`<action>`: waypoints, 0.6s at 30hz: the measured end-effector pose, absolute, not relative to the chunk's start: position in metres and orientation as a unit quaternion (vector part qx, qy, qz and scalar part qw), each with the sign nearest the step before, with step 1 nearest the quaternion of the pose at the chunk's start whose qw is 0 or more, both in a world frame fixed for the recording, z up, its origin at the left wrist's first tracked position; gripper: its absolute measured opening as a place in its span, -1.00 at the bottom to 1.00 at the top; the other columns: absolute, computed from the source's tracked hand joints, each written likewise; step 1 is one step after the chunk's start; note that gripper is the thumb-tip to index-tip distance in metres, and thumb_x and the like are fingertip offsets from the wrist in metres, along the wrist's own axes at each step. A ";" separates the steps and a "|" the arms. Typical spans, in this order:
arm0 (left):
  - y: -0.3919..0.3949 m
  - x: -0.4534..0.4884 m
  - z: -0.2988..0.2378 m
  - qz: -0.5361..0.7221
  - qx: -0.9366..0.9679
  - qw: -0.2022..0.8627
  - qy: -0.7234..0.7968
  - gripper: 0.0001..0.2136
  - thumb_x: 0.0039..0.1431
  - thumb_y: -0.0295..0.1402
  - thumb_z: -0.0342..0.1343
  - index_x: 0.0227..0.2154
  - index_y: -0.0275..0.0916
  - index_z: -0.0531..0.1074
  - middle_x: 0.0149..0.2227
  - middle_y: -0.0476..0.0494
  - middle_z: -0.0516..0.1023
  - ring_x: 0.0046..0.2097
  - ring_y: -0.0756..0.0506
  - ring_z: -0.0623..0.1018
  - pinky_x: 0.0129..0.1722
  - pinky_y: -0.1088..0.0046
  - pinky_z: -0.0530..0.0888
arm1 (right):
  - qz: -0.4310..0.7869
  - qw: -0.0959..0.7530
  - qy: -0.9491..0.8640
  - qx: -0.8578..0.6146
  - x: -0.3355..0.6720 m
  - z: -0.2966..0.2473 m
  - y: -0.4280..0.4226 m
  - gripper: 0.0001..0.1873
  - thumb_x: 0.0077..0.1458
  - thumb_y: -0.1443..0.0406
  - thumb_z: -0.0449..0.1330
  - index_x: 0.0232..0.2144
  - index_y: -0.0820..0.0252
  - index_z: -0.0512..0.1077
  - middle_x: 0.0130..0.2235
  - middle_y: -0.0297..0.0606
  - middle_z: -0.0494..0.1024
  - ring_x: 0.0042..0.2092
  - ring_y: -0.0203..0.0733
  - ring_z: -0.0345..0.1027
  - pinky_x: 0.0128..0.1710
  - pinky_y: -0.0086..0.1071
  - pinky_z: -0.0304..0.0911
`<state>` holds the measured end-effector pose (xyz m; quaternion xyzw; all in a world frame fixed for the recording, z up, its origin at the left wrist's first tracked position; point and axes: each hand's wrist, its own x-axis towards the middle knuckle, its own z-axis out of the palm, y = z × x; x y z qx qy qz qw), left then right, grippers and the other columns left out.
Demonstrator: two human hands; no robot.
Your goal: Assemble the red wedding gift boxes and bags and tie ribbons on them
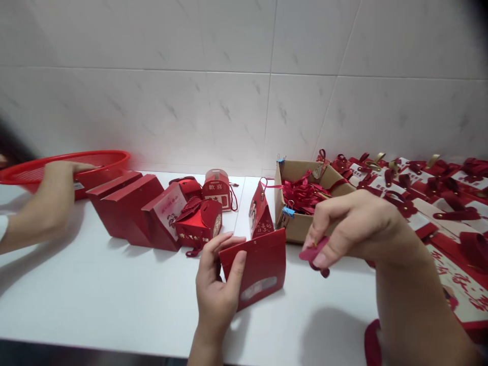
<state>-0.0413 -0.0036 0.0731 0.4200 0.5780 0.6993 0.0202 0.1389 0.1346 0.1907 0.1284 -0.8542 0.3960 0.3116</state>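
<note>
A: Material and shape of the main piece?
B: Red box (pixel 263 264), smooth card-like skin, slight sheen. Pinched top ridge, flat near panel, rounded pale window (pixel 259 288) low on it. Sits front and centre over the white worktop (pixel 133 300); can't tell if its base touches.
A: Which way does it point?
B: Near panel faces the wearer, tilted a little. Ridge up, running left to right, right end higher. Panel near square, so long axis hard to call.
A: Left hand (pixel 218 282)?
B: Comes up from the bottom edge. Grip holds the box at its left end: thumb flat on near panel, fingers round the far side.
A: Right hand (pixel 348 229)?
B: Forearm up from lower right, wrist bent, fingers down-left. Narrow grip, thumb and fingertips pinching a flat dark-red strap (pixel 313 250) with a gold-coloured bit. Well clear of the box.
A: Nearby?
B: Brown cardboard carton (pixel 301 234) with shiny red ribbons (pixel 305 197) inside; small wedge-shaped box (pixel 262 222) just behind the held one.
</note>
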 end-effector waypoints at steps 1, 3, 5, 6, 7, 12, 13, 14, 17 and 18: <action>-0.004 -0.041 0.073 0.697 0.434 -0.013 0.571 -0.72 0.17 -0.36 0.17 -0.05 -0.11 0.38 -0.13 -0.11 0.55 -0.06 -0.12 0.54 -0.06 0.33 0.49 | 0.400 0.290 -0.859 0.131 0.137 0.190 0.133 -0.92 0.01 0.40 0.34 -0.40 0.13 0.62 -0.42 -0.32 0.52 -0.48 -0.36 0.50 -0.53 -0.57 0.45; -0.007 -0.040 0.076 0.674 0.471 -0.076 0.564 -0.73 0.18 -0.44 0.15 -0.06 -0.06 0.40 0.03 -0.12 0.45 0.10 -0.16 0.44 0.11 0.20 0.38 | 0.401 0.249 -0.872 0.127 0.133 0.188 0.131 -0.95 0.04 0.36 0.33 -0.42 0.16 0.62 -0.41 -0.30 0.54 -0.47 -0.36 0.50 -0.51 -0.57 0.44; -0.013 -0.037 0.082 0.635 0.512 -0.098 0.570 -0.75 0.20 -0.46 0.10 -0.10 -0.01 0.45 0.22 -0.09 0.25 0.24 -0.21 0.29 0.22 0.09 0.24 | 0.397 0.207 -0.886 0.122 0.128 0.185 0.128 -0.91 0.08 0.33 0.30 -0.44 0.19 0.61 -0.39 -0.28 0.56 -0.42 -0.34 0.52 -0.44 -0.55 0.46; -0.018 -0.035 0.086 0.615 0.531 -0.097 0.575 -0.76 0.22 -0.44 0.08 -0.12 0.02 0.47 0.29 -0.04 0.15 0.29 -0.23 0.21 0.25 0.04 0.17 | 0.395 0.190 -0.890 0.126 0.125 0.183 0.126 -0.89 0.09 0.33 0.29 -0.45 0.20 0.61 -0.39 -0.28 0.57 -0.40 -0.33 0.52 -0.40 -0.54 0.46; -0.022 -0.032 0.090 0.595 0.548 -0.093 0.580 -0.76 0.24 -0.41 0.06 -0.12 0.05 0.49 0.33 0.01 0.07 0.32 -0.26 0.14 0.27 -0.01 0.10 | 0.390 0.182 -0.892 0.136 0.122 0.181 0.123 -0.86 0.11 0.33 0.28 -0.46 0.22 0.60 -0.39 -0.27 0.57 -0.40 -0.34 0.52 -0.38 -0.53 0.45; -0.041 -0.018 0.105 0.537 0.597 -0.087 0.590 -0.79 0.14 -0.20 0.18 -0.15 0.04 0.55 0.37 0.00 0.06 0.36 -0.38 -0.02 0.27 -0.17 0.01 | 0.270 0.207 -0.924 0.174 0.118 0.176 0.103 -0.84 0.12 0.36 0.26 -0.49 0.20 0.59 -0.45 -0.32 0.55 -0.47 -0.42 0.42 -0.48 -0.55 0.29; -0.043 -0.016 0.106 0.537 0.594 -0.083 0.593 -0.78 0.13 -0.20 0.19 -0.14 0.05 0.55 0.37 0.00 0.07 0.36 -0.39 -0.01 0.26 -0.19 0.03 | 0.249 0.224 -0.926 0.174 0.119 0.176 0.100 -0.85 0.12 0.35 0.27 -0.48 0.18 0.59 -0.45 -0.34 0.55 -0.47 -0.43 0.40 -0.49 -0.55 0.26; -0.045 -0.015 0.107 0.541 0.589 -0.080 0.595 -0.77 0.12 -0.21 0.20 -0.14 0.05 0.55 0.36 0.00 0.08 0.36 -0.39 0.00 0.25 -0.20 0.05 | 0.234 0.241 -0.926 0.173 0.119 0.176 0.097 -0.86 0.11 0.35 0.28 -0.48 0.16 0.58 -0.45 -0.36 0.55 -0.46 -0.43 0.40 -0.50 -0.56 0.24; -0.047 -0.013 0.107 0.558 0.575 -0.086 0.591 -0.80 0.15 -0.26 0.18 -0.16 0.10 0.57 0.34 0.04 0.15 0.34 -0.37 0.09 0.25 -0.19 0.10 | 0.210 0.290 -0.918 0.172 0.117 0.174 0.093 -0.87 0.11 0.35 0.27 -0.47 0.15 0.58 -0.46 -0.37 0.55 -0.46 -0.43 0.39 -0.53 -0.55 0.20; -0.047 -0.014 0.108 0.563 0.572 -0.088 0.590 -0.81 0.16 -0.27 0.17 -0.18 0.11 0.58 0.33 0.05 0.17 0.33 -0.36 0.11 0.25 -0.18 0.11 | 0.202 0.301 -0.916 0.170 0.115 0.173 0.092 -0.86 0.12 0.35 0.27 -0.47 0.14 0.58 -0.47 -0.38 0.54 -0.47 -0.43 0.38 -0.54 -0.54 0.19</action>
